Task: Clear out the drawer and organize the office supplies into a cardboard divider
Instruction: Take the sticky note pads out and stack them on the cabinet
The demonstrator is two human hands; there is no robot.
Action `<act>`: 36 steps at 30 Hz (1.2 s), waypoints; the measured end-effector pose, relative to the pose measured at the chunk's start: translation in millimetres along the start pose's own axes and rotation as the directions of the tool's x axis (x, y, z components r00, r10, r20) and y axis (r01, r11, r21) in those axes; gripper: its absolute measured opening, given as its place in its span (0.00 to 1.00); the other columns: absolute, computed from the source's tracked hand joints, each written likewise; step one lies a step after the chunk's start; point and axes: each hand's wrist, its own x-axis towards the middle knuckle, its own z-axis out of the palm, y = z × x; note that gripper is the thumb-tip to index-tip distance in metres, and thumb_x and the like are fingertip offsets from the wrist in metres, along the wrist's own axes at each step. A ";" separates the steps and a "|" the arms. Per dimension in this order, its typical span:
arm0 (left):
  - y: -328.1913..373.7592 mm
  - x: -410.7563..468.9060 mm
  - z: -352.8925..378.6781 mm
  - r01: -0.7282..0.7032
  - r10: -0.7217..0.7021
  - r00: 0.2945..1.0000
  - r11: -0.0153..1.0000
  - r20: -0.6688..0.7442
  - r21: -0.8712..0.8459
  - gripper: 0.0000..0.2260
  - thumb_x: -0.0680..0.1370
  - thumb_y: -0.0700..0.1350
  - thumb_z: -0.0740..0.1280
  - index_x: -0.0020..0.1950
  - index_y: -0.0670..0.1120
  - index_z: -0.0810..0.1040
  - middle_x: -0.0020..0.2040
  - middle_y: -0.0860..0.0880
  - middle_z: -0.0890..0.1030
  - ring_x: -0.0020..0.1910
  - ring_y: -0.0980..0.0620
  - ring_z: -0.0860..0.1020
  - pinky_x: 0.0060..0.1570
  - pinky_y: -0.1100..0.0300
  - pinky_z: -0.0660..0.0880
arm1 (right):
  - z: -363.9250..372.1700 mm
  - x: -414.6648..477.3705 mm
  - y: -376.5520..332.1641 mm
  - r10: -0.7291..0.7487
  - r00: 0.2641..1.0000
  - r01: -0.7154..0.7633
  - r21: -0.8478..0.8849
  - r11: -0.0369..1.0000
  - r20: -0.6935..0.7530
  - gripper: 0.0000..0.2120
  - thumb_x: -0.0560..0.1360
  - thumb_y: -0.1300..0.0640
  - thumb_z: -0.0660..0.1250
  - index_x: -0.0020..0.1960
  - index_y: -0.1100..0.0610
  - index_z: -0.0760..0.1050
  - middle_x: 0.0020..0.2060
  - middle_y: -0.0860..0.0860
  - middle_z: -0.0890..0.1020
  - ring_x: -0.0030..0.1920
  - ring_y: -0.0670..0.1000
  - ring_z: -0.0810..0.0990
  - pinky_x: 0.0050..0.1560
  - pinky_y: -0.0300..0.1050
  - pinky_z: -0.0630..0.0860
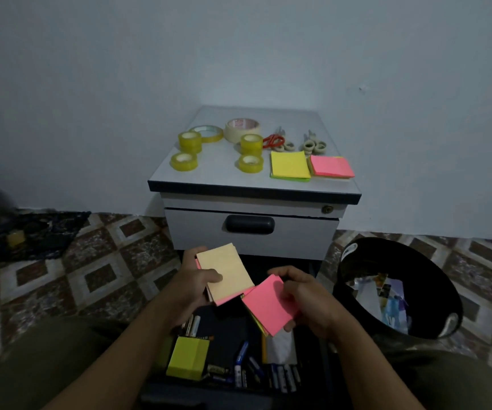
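Note:
My left hand [193,281] grips a stack of sticky notes with a pale yellow top [232,269] and pink sheets under it. My right hand [306,300] holds a pink sticky-note pad [268,306] with yellow sheets beneath, touching the left stack's corner. Both are held above the open dark drawer [232,324]. In the drawer lie a lime-yellow note block [187,356], markers, pens and batteries [256,371]. No cardboard divider is in view.
The grey cabinet top [218,176] carries several tape rolls [190,142], red-handled scissors [274,141], more scissors, a yellow note pad [289,164] and a pink one [332,166]. A black waste bin [354,261] with paper scraps stands right of the drawer. Tiled floor lies around.

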 end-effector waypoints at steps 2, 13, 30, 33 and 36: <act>9.5 -8.5 3.6 -0.014 0.014 0.999 1.000 0.033 0.002 0.27 0.78 0.29 0.62 0.72 0.50 0.63 0.62 0.42 0.74 0.56 0.39 0.76 0.44 0.48 0.77 | -5.2 -16.2 -11.1 -0.023 0.999 0.023 0.007 1.000 0.026 0.17 0.79 0.67 0.53 0.59 0.54 0.76 0.43 0.58 0.78 0.35 0.55 0.78 0.27 0.44 0.71; 103.2 -30.6 51.0 -0.169 0.163 0.984 0.981 0.065 0.096 0.26 0.79 0.31 0.62 0.71 0.52 0.61 0.55 0.45 0.75 0.51 0.44 0.77 0.47 0.48 0.76 | -62.7 -55.2 -100.0 -0.224 0.930 0.295 0.230 0.927 -0.293 0.18 0.78 0.69 0.57 0.60 0.55 0.78 0.45 0.59 0.80 0.37 0.55 0.76 0.24 0.42 0.70; 235.3 94.1 160.8 -0.180 0.120 0.983 0.782 0.140 0.596 0.34 0.61 0.36 0.67 0.68 0.40 0.66 0.59 0.37 0.75 0.58 0.39 0.78 0.57 0.45 0.77 | -127.4 57.7 -227.1 -0.195 0.820 0.106 -0.192 0.976 -0.538 0.06 0.79 0.66 0.56 0.46 0.63 0.70 0.48 0.63 0.75 0.43 0.60 0.77 0.34 0.50 0.78; 236.1 102.3 167.1 -0.146 0.075 0.988 0.726 0.133 0.672 0.19 0.69 0.31 0.66 0.60 0.35 0.72 0.58 0.35 0.78 0.53 0.39 0.80 0.47 0.47 0.78 | -126.1 62.7 -228.3 -0.185 0.817 0.067 -0.228 0.971 -0.546 0.09 0.80 0.64 0.56 0.42 0.62 0.68 0.41 0.61 0.74 0.35 0.58 0.76 0.34 0.51 0.77; 237.8 104.8 168.9 -0.152 0.087 0.988 0.619 0.126 0.771 0.18 0.70 0.33 0.69 0.59 0.35 0.74 0.55 0.38 0.77 0.52 0.40 0.78 0.44 0.51 0.75 | -124.2 64.0 -228.5 -0.240 0.796 0.064 -0.318 0.946 -0.555 0.10 0.80 0.62 0.59 0.40 0.61 0.68 0.39 0.60 0.75 0.38 0.59 0.79 0.49 0.57 0.81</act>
